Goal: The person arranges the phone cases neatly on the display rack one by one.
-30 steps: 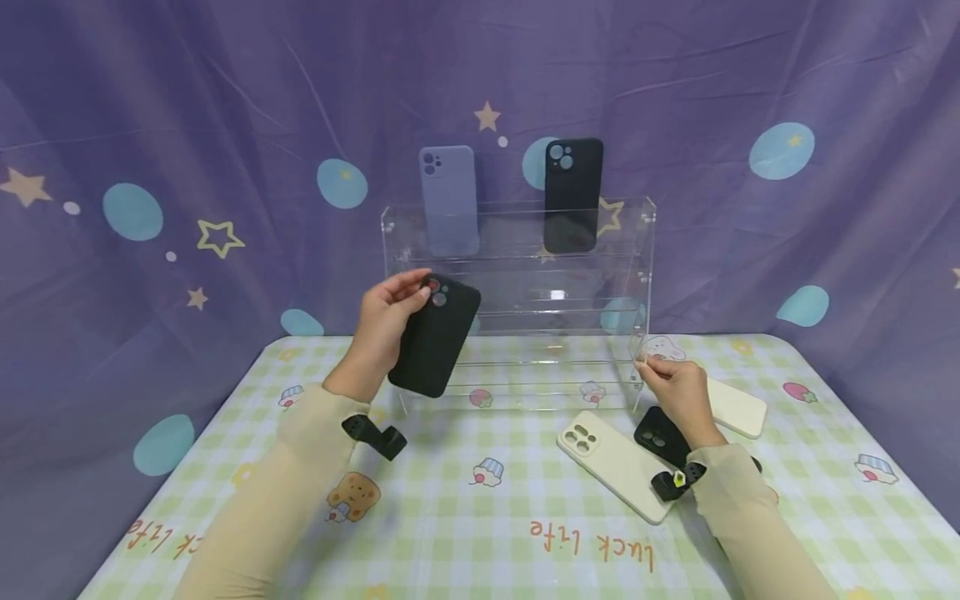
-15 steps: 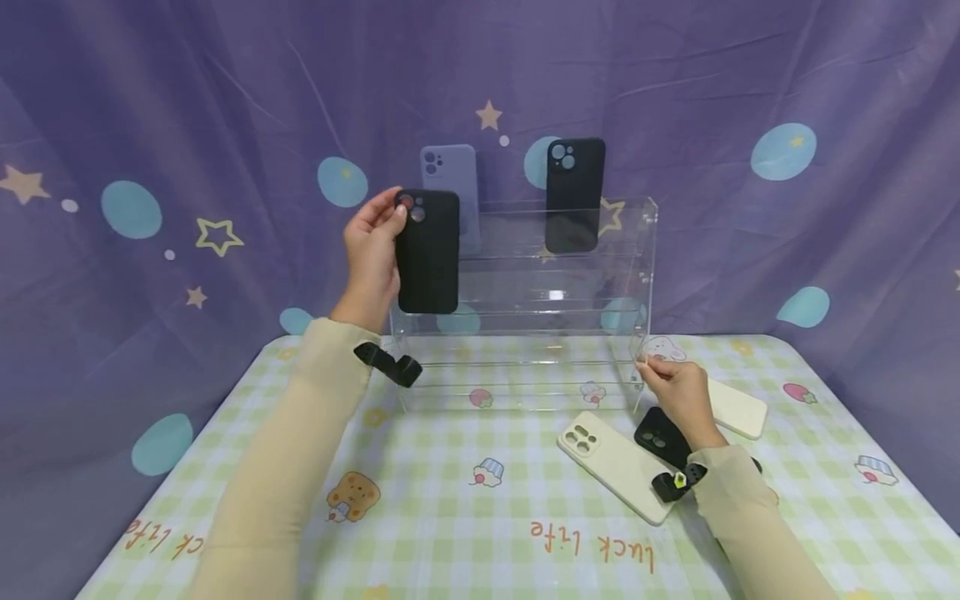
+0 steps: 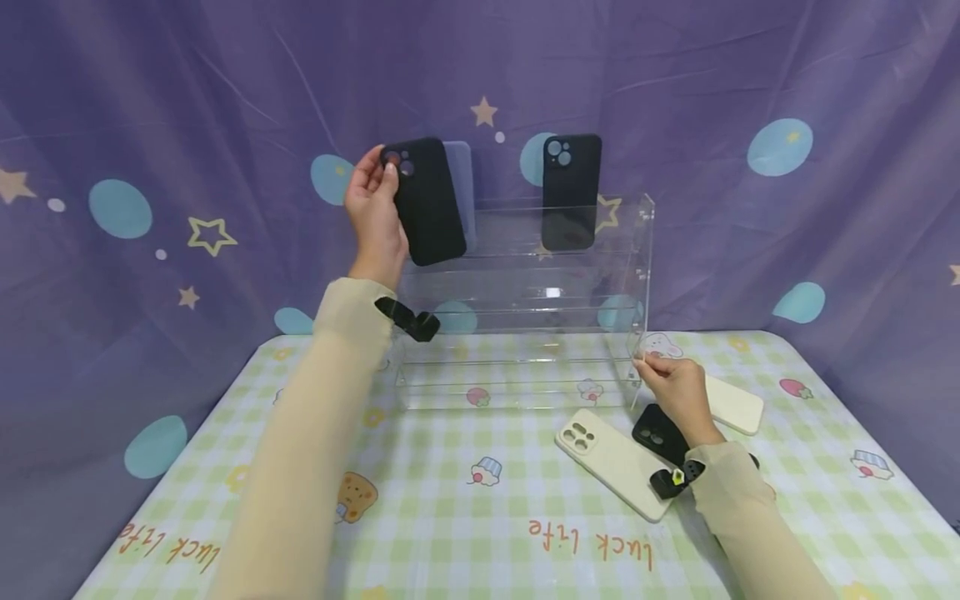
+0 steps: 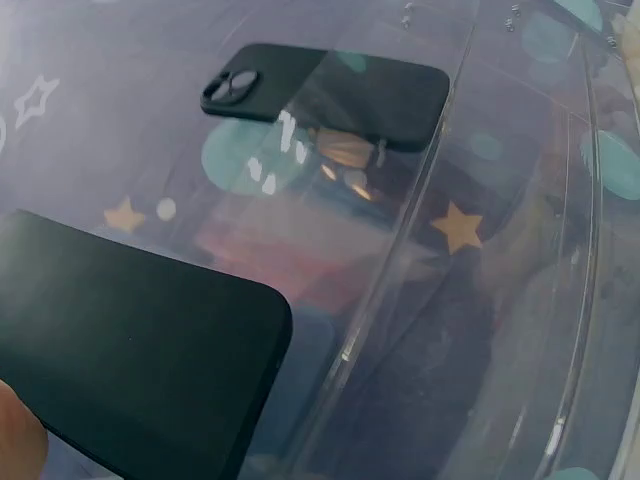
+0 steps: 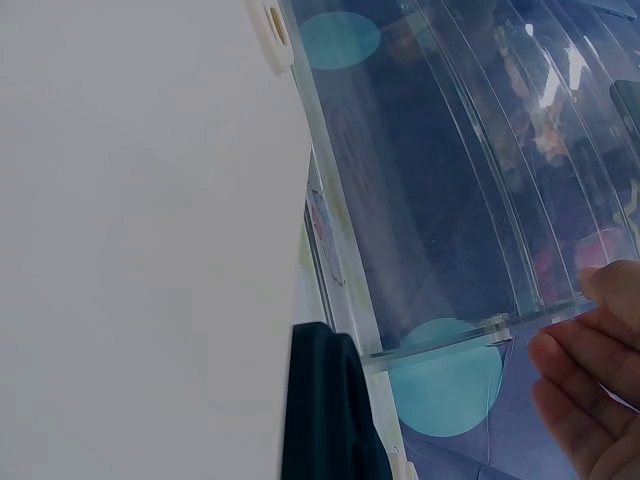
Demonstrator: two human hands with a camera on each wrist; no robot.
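Observation:
A black phone case [image 3: 429, 204] hangs from my left hand [image 3: 377, 218], whose thumb and fingers pinch its upper left corner by the camera holes. It is slightly tilted, in front of a lavender phone case [image 3: 463, 187] on the top tier of a clear acrylic rack [image 3: 525, 321]. A second black phone case [image 3: 572, 192] stands upright on that tier to the right, also seen as a black case [image 4: 330, 95] in the left wrist view. Low on the rack's right side, my right hand [image 3: 677, 396] pinches the clear side panel between thumb and fingers.
A cream phone case [image 3: 615, 467] lies in front of the rack at right. Beside it are another black phone case [image 3: 654, 433], partly under the right wrist, and a second cream case [image 3: 735, 406]. A purple curtain [image 3: 225, 108] hangs behind the checked tablecloth [image 3: 442, 517].
My left hand has lifted the black phone case from low before the rack up to its top tier, now covering much of the lavender case. The right hand has stayed at the rack's side.

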